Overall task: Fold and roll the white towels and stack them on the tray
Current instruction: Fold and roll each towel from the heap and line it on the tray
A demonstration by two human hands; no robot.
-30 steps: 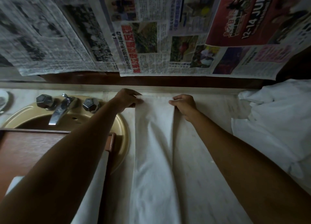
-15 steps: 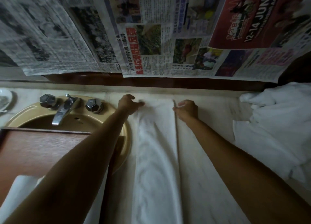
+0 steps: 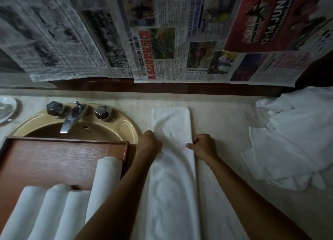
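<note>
The folded towel (image 3: 173, 167) lies lengthwise on the counter (image 3: 225, 131) right of the tray (image 3: 54, 156) — soft, limp, light — left hand (image 3: 149, 144) and right hand (image 3: 203, 146) curled, pinching its long edges, the best hold.

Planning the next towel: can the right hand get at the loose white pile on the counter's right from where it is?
Probably yes. The right hand pinches the folded towel; only bare counter shows between it and the pile.

Soft matt cloth towel (image 3: 173, 167), glossy wooden tray (image 3: 54, 160)
</note>
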